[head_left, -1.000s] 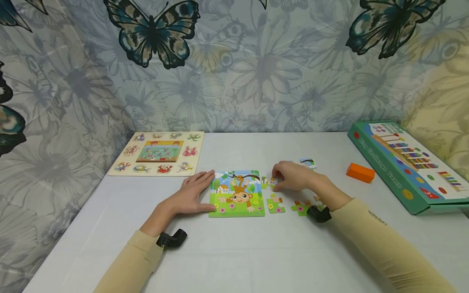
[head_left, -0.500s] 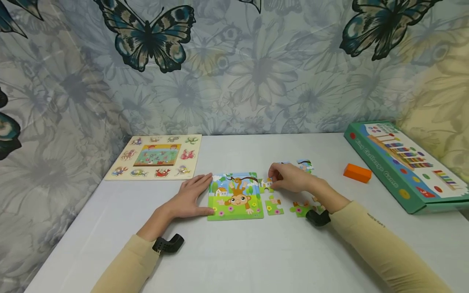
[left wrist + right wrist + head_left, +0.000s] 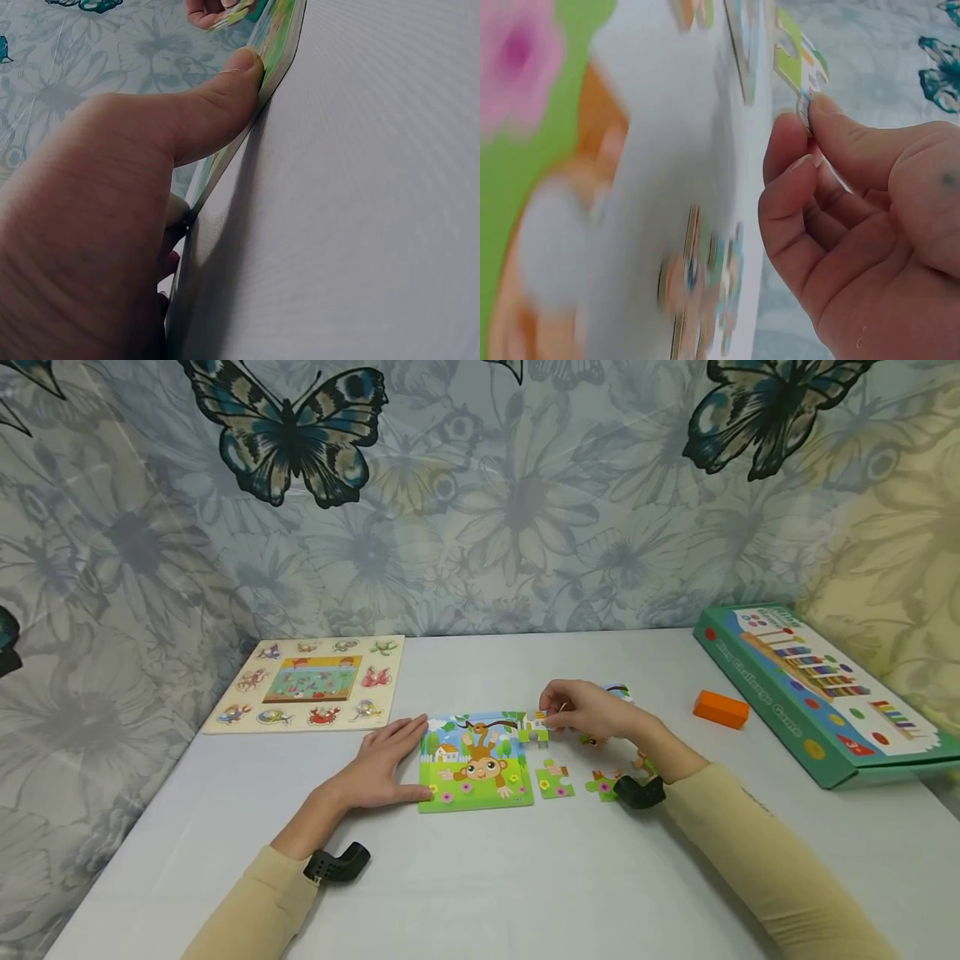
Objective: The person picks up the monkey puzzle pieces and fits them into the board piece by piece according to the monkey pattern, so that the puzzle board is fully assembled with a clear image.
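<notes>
A square puzzle board (image 3: 480, 768) with a picture of a monkey lies in the middle of the white table. My left hand (image 3: 382, 764) rests along its left edge, fingers straight, thumb (image 3: 217, 105) pressing at the near left corner. Between thumb and fingertips, my right hand (image 3: 588, 708) pinches a green puzzle piece (image 3: 534, 729) showing part of a house. That puzzle piece (image 3: 789, 56) is held up off the table in the right wrist view; in the head view it appears beside the board's right edge. Whether it touches the board, I cannot tell.
Loose pieces lie right of the board, including one with a yellow flower (image 3: 555, 781) and another (image 3: 602, 787) partly behind the wrist camera. An orange block (image 3: 721, 709) sits beside a green game box (image 3: 772, 710). A beige sea-animal puzzle (image 3: 393, 668) lies at back left.
My right hand has moved a little left, bringing the pinched piece toward the board's right edge. The left hand stays on the board. The head view has shifted slightly.
</notes>
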`<action>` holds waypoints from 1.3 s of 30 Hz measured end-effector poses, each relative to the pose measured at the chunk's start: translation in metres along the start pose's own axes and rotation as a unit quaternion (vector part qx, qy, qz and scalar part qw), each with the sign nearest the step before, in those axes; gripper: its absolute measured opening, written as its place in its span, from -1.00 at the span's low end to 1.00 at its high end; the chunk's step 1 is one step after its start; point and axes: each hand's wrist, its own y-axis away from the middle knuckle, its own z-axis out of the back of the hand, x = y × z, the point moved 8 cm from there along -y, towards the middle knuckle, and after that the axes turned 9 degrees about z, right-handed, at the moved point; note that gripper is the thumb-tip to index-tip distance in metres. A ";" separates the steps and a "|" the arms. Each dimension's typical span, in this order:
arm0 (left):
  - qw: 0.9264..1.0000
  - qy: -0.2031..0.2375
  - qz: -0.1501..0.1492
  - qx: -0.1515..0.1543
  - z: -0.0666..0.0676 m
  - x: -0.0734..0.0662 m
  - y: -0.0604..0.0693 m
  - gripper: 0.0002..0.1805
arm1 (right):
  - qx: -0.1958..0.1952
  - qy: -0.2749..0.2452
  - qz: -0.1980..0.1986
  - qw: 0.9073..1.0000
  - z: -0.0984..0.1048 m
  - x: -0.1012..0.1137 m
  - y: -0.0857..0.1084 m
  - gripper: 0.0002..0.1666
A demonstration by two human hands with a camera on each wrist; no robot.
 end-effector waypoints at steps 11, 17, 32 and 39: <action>1.000 -0.005 0.004 0.005 0.000 -0.002 -0.001 0.19 | 0.021 0.018 -0.002 1.000 -0.021 0.010 -0.035 -0.88; 1.000 -0.004 0.004 0.006 -0.001 -0.006 -0.001 0.18 | 0.028 0.021 -0.002 0.999 -0.025 0.014 -0.044 -0.90; 1.000 -0.002 0.007 0.006 -0.001 -0.001 -0.001 0.16 | 0.049 0.000 0.005 0.999 -0.040 0.022 -0.054 -0.90; 1.000 -0.004 0.008 0.007 0.000 0.001 -0.001 0.17 | 0.053 -0.001 -0.004 0.999 -0.044 0.024 -0.058 -0.90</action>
